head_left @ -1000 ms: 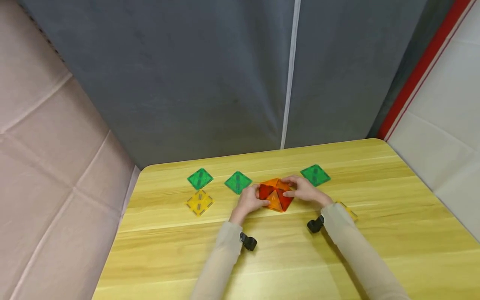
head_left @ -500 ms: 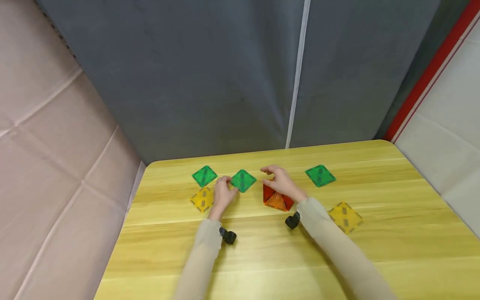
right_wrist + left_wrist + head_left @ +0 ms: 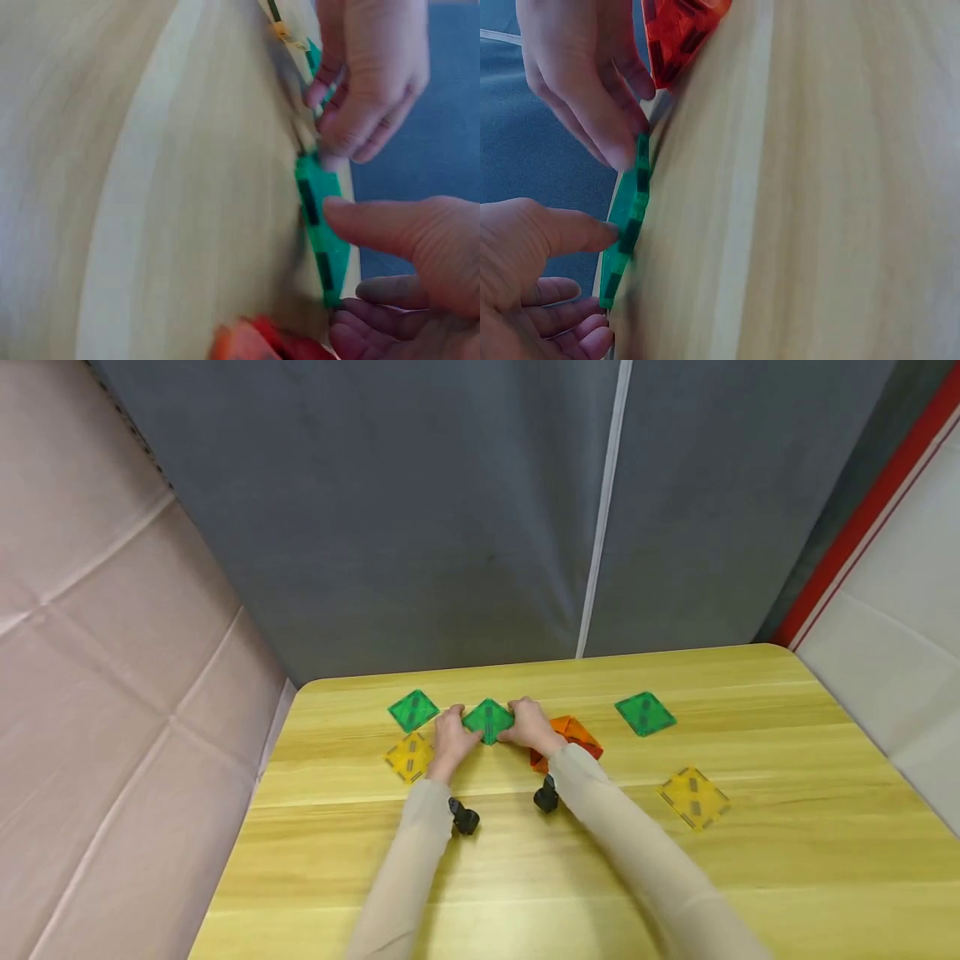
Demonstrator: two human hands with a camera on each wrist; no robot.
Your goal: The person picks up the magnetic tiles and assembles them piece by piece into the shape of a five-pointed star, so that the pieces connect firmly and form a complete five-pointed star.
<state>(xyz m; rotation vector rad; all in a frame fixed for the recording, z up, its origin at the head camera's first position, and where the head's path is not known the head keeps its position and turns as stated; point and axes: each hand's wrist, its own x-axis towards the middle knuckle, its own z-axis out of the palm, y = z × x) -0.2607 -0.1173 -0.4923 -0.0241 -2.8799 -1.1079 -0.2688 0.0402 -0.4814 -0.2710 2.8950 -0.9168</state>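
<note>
Both hands are at the middle green square magnetic tile [image 3: 488, 720] near the table's far side. My left hand [image 3: 453, 740] pinches its left corner, with the thumb on the near face as the left wrist view shows. At the right corner, my right hand [image 3: 533, 727] pinches the same tile between thumb and fingers. The wrist views show the tile's edge with dark magnet strips and a shadow beside it on the wood. Just right of the right hand, partly behind its wrist, is a red and orange shape of triangular magnetic tiles [image 3: 576, 732].
Another green tile [image 3: 414, 710] and a yellow tile [image 3: 410, 757] lie to the left. On the right are a green tile [image 3: 646, 713] and a yellow tile [image 3: 694, 797]. The wooden table [image 3: 525, 893] ends at a grey curtain [image 3: 375, 527] behind.
Both hands have left the red and orange shape and moved left to the green tile. The left hand reached it first, then the right. The view has shifted slightly.
</note>
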